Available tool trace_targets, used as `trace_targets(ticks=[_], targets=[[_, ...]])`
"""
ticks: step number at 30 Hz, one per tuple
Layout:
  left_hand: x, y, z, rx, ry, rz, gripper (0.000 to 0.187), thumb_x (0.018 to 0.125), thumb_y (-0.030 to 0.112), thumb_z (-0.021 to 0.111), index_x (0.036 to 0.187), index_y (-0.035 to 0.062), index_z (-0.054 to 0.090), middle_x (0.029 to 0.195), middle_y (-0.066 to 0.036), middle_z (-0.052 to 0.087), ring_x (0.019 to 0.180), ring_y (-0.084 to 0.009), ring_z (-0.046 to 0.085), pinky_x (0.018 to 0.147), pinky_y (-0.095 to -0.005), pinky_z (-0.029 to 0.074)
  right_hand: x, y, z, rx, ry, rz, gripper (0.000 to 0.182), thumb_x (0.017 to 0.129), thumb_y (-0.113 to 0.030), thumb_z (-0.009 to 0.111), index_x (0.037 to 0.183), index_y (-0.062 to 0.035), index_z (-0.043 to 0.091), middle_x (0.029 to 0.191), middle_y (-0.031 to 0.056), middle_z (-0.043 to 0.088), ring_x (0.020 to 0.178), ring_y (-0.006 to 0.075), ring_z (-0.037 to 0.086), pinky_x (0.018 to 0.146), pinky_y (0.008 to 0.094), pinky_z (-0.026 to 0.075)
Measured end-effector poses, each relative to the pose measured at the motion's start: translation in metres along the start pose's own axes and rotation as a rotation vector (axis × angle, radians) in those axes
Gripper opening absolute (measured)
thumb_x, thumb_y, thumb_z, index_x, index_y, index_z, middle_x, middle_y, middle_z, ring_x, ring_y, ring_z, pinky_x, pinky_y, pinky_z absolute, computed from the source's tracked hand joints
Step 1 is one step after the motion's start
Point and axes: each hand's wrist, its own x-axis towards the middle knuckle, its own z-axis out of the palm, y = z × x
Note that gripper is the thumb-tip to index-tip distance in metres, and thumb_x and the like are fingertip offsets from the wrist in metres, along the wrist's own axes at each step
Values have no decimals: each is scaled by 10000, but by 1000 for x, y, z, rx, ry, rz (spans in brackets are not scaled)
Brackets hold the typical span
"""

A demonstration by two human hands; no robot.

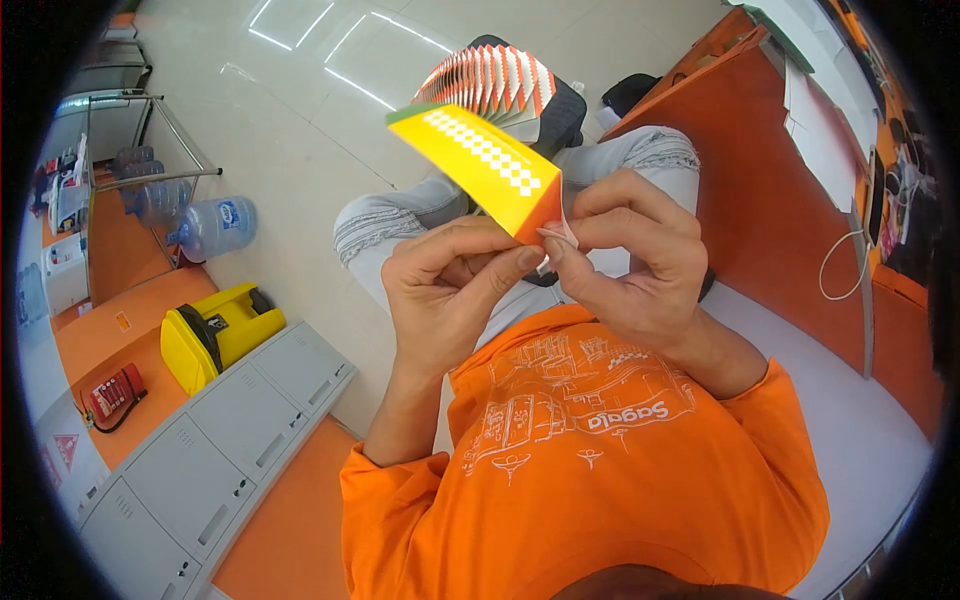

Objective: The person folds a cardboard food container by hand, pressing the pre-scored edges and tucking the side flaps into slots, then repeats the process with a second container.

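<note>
A yellow folded card (475, 165) with white diamond shapes and an orange end is held up over the person's lap. My left hand (450, 285) pinches its lower orange corner between thumb and fingers. Close beside it, my right hand (635, 250) has thumb and index finger closed on a small whitish flap at the same corner. Whether that flap is part of the card cannot be made out. Behind the card, a fanned row of orange-and-white folded pieces (500, 85) rests on a dark object beyond the knees.
Grey lockers (240, 440) and a yellow bin (225, 330) stand at the left, with a red extinguisher (115, 395) nearby. Large water bottles (215, 228) lie by a metal rack (185, 140). An orange panel (770, 190) rises at the right, with papers (820, 125) at its top.
</note>
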Motion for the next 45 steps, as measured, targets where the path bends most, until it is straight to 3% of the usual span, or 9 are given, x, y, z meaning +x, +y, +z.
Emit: trace_targets(ticks=[10, 14, 26, 32, 35, 37, 41, 43, 45], targets=[[7, 6, -5, 32, -53, -39, 237, 848, -124, 752, 1079, -95, 709, 1013, -190, 747, 906, -215, 748, 825, -300, 629, 10, -10, -11, 163, -131, 266, 57, 889, 32, 719, 928, 73, 719, 855, 76, 620, 716, 121, 635, 604, 219, 512], [10, 2, -6, 66, -64, 21, 235, 856, -119, 746, 1087, -91, 710, 1035, -187, 742, 929, -217, 745, 847, -300, 623, 14, -8, -28, 41, -225, 208, 104, 908, -6, 728, 982, 65, 747, 861, 83, 632, 737, 129, 639, 628, 230, 517], [13, 3, 1, 23, -111, 22, 187, 891, -110, 712, 1076, -124, 692, 1067, -186, 738, 927, -224, 754, 808, -305, 637, 19, -10, -37, 137, -286, 289, 170, 802, 5, 828, 968, -12, 793, 931, 70, 681, 850, 145, 668, 738, 267, 528], [12, -1, 12, 19, -60, -13, 201, 917, -102, 689, 1115, -114, 662, 1066, -185, 739, 895, -216, 755, 757, -294, 645, 16, 7, -25, 197, -175, 166, 126, 818, 13, 810, 937, 7, 770, 969, 68, 691, 872, 162, 682, 792, 279, 551], [10, -6, 21, -199, 129, -18, 231, 945, -87, 664, 1174, -96, 639, 1043, -167, 735, 843, -205, 754, 722, -284, 645, 12, 15, -16, 253, -125, 104, 149, 810, 9, 818, 944, 10, 752, 996, 77, 705, 908, 169, 690, 806, 276, 552], [14, -6, 16, -44, 32, -48, 292, 988, -10, 646, 1269, -67, 593, 1075, -158, 714, 825, -218, 744, 623, -297, 641, 11, 19, -13, 228, -53, 94, 162, 810, 16, 808, 952, 10, 731, 984, 81, 721, 897, 173, 699, 795, 276, 551], [15, 3, 30, 49, 70, -161, 298, 993, -20, 623, 1285, -65, 583, 1082, -165, 712, 777, -214, 747, 607, -276, 629, 9, 28, -7, 53, 68, 80, 140, 809, 23, 779, 934, 15, 716, 910, 84, 725, 840, 154, 698, 778, 270, 548], [5, 19, 39, 330, 11, -89, 278, 980, -58, 596, 1257, -76, 590, 1089, -177, 703, 754, -195, 744, 570, -247, 607, 9, 39, -12, -84, 224, 190, 102, 822, 13, 748, 909, 23, 696, 848, 76, 720, 791, 126, 686, 766, 255, 541], [-10, 26, 16, 450, -125, 17, 319, 953, 3, 647, 1255, -74, 580, 1151, -199, 677, 823, -226, 743, 628, -293, 600, 13, 45, -17, -82, 283, 217, 83, 837, 2, 739, 899, 32, 692, 824, 64, 714, 775, 105, 672, 759, 245, 539]])
